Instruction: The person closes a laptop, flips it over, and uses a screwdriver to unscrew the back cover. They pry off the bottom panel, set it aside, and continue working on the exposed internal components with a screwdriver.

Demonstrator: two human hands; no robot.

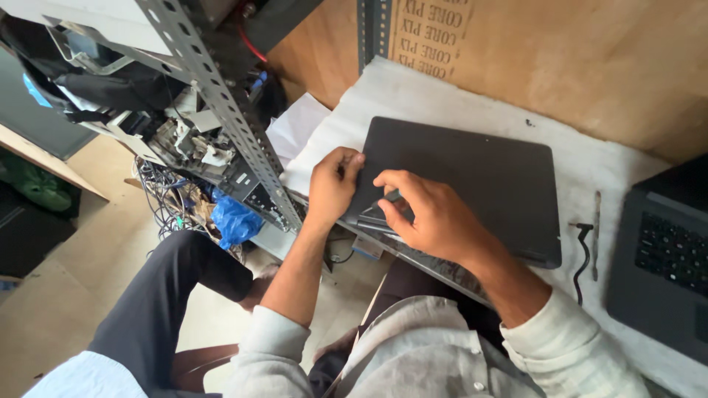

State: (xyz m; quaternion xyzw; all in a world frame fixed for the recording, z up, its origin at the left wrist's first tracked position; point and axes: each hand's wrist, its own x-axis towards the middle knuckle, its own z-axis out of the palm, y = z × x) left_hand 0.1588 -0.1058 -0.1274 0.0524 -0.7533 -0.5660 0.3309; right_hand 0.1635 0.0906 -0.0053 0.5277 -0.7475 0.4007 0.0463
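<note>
A closed dark grey laptop (472, 177) lies flat on a white padded sheet (442, 99) over the table. My left hand (332, 186) grips the laptop's near left corner, thumb and fingers on its edge. My right hand (428, 214) rests on the laptop's front edge just beside it, fingers curled down onto the lid, pinching something small and dark that I cannot make out.
A second, open laptop (664, 258) sits at the right. A thin metal tool (596, 232) and a black bent tool (584, 247) lie between the two laptops. A slotted metal rack (221, 96) with cables and parts stands at the left; a plywood wall is behind.
</note>
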